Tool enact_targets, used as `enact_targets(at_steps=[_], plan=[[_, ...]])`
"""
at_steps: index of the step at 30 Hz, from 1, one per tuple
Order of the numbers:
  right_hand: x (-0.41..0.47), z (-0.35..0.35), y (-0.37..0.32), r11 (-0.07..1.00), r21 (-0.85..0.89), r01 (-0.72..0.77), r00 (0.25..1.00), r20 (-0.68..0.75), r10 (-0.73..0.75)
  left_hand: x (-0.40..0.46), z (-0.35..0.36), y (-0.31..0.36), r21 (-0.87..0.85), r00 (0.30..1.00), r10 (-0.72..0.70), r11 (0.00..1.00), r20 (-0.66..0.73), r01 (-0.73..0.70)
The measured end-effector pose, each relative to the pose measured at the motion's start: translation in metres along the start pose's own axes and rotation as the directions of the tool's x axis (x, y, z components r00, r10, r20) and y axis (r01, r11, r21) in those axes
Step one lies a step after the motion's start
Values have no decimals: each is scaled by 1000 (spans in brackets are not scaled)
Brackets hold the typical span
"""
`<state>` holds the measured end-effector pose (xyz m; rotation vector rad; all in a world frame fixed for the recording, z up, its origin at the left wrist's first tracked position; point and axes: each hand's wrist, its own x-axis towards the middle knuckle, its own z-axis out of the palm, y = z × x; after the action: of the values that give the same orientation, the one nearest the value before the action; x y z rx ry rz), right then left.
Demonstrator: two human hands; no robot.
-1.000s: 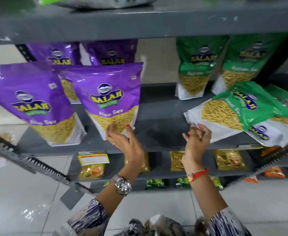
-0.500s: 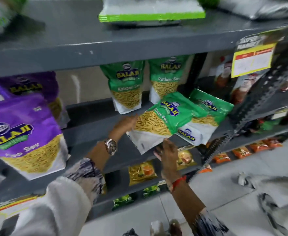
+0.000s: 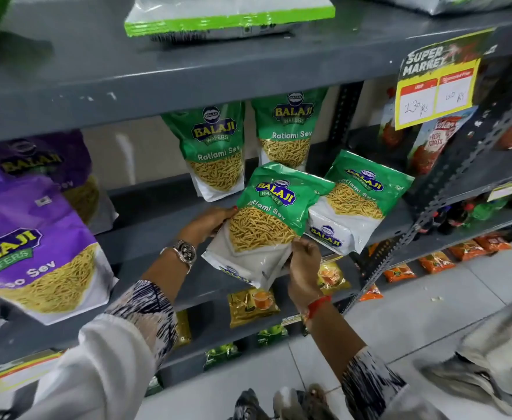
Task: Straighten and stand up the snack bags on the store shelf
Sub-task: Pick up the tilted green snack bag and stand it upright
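Observation:
A green Ratlami Sev bag (image 3: 266, 219) leans tilted at the front of the grey shelf (image 3: 145, 234). My left hand (image 3: 209, 221) grips its left edge and my right hand (image 3: 304, 262) grips its lower right corner. A second green bag (image 3: 357, 201) lies slanted just to its right. Two more green bags (image 3: 218, 153) (image 3: 288, 128) stand upright at the back. Purple Aloo Sev bags (image 3: 33, 250) stand at the left.
The shelf above (image 3: 188, 71) hangs low and carries a flat green-edged pack (image 3: 227, 16). A yellow price card (image 3: 439, 86) hangs at the right by a perforated metal upright (image 3: 448, 189). Small packets fill the lower shelves.
My view has swung right, from the purple bags to the green ones. Both hands have moved onto the front green bag and taken hold of it, tilting it up.

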<state>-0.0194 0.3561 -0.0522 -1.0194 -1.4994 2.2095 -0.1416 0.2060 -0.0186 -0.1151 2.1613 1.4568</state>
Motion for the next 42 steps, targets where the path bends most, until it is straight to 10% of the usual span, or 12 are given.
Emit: enact_targets(at_steps=[13, 42], plan=[[-26, -33, -37, 993, -21, 117, 982, 155, -112, -103, -8, -30, -471, 996, 92, 879, 16, -73], [13, 53, -29, 938, -48, 343, 827, 490, -277, -81, -48, -46, -390, 904, 231, 843, -358, -370]])
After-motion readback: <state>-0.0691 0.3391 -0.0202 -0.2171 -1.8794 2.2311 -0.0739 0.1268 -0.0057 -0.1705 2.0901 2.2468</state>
